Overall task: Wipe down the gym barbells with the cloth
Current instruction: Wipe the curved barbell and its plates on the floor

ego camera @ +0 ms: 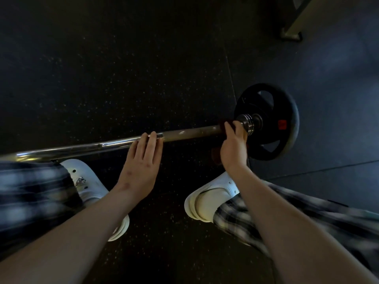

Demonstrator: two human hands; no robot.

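The barbell bar (184,133) is held still under the flat fingers (150,141) of the left hand (141,160) — the red cloth (222,124), squeezed round it by the right hand (233,146), should be rubbed slowly.

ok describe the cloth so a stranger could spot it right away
Follow the barbell on the dark gym floor to the black weight plate at its right end. Just inside the chrome collar, the right hand grips the bar through the cloth. It is the only dark red, soft thing there, one end hanging below the hand.
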